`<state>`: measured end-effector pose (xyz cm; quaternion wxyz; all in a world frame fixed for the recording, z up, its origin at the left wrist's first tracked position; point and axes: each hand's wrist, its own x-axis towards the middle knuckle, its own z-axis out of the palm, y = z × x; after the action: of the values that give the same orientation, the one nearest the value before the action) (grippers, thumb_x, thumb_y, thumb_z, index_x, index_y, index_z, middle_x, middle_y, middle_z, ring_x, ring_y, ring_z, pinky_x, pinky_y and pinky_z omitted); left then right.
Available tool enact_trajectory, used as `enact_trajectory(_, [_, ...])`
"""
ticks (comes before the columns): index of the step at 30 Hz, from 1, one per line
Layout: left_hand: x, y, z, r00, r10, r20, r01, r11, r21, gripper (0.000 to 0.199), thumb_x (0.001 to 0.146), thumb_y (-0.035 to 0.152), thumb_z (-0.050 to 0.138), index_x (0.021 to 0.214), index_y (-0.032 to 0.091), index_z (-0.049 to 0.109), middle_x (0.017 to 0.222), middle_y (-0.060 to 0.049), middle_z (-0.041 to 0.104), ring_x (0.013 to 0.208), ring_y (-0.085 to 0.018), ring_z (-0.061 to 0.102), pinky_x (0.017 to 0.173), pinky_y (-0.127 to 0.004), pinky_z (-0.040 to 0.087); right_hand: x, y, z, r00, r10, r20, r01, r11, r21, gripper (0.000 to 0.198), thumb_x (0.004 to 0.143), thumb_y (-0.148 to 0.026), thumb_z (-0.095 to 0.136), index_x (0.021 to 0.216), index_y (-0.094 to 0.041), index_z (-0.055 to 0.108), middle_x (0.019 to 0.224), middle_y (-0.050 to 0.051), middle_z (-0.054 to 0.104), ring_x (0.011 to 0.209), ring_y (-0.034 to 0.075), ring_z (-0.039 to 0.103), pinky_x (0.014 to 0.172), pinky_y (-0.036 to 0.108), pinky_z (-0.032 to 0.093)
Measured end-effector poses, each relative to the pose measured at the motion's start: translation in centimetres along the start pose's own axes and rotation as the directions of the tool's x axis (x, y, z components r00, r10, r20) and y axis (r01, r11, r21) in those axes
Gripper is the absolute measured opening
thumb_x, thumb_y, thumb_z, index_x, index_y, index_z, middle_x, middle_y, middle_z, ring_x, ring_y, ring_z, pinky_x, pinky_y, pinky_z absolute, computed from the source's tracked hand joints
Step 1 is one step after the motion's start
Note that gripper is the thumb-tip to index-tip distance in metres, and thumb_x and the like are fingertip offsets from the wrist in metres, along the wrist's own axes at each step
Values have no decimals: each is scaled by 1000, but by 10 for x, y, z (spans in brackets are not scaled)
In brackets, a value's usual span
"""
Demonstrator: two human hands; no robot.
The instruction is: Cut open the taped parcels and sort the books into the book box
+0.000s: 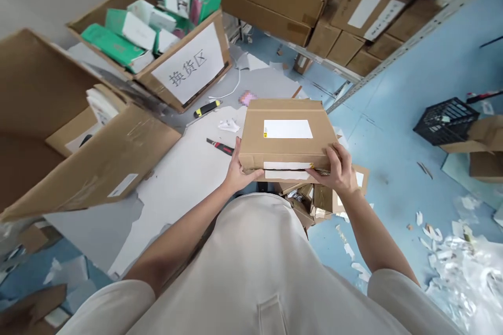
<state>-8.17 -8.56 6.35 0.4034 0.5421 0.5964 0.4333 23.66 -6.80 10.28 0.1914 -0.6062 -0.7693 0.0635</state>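
A flat brown cardboard box (283, 146) with white labels is held in front of my body, near the table's right edge. My left hand (238, 168) grips its near left corner, with the thumb along the front side. At the near right corner my right hand (338, 170) clasps the box, fingers on top and thumb on the front side. A narrow dark gap runs along the labelled front side. Left of the box, a red-and-black utility knife (220, 146) lies on the table, and a yellow-and-black cutter (207, 109) lies farther back.
An open carton (188, 76) of green and white boxes stands at the back left. Nearer is another large open carton (118, 162). Shelving (349, 74) with cartons rises behind. On the floor are a black crate (446, 120), plastic wrap (471, 277) and cardboard scraps (304, 209).
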Motion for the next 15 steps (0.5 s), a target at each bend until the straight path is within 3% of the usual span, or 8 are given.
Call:
enact_trajectory(5, [35, 8, 55, 968, -22, 249, 51, 992, -111, 80, 65, 39, 78, 134, 18, 43, 119, -13, 63, 115, -26, 60, 102, -45, 45, -13, 52, -12, 995, 99, 32, -98, 994, -44, 87, 71, -73, 56, 132, -12, 52, 139, 21, 48, 132, 39, 42, 95, 45, 51])
enact_trajectory(8, [49, 14, 86, 949, 12, 316, 6, 998, -57, 85, 61, 33, 81, 135, 20, 42, 127, -14, 59, 119, -29, 56, 102, -48, 45, -29, 76, -20, 994, 111, 16, -109, 992, -71, 91, 74, -76, 49, 134, -8, 49, 138, 23, 49, 133, 39, 41, 93, 45, 51])
enact_trajectory(10, [58, 11, 106, 930, 50, 365, -41, 999, -33, 90, 59, 30, 82, 139, 20, 39, 135, -14, 53, 127, -31, 50, 106, -50, 42, -41, 94, -24, 991, 134, -10, -134, 989, -63, 82, 81, -74, 40, 130, -9, 53, 131, 22, 56, 128, 35, 48, 91, 42, 52])
enact_trajectory(13, [71, -8, 133, 862, 78, 501, -80, 997, -17, 87, 64, 26, 77, 141, 20, 38, 140, -12, 50, 132, -29, 44, 112, -48, 36, -61, 118, -22, 955, 288, -67, -291, 956, -43, 61, 92, -62, 29, 111, -15, 64, 107, 17, 70, 103, 27, 66, 81, 36, 55])
enact_trajectory(15, [79, -25, 148, 795, 3, 606, -25, 999, 28, 79, 64, 23, 76, 137, 19, 45, 135, -13, 55, 128, -30, 49, 111, -48, 36, -71, 128, -17, 917, 388, -93, -392, 919, -30, 51, 94, -55, 32, 101, -18, 66, 98, 13, 72, 92, 24, 69, 75, 33, 55])
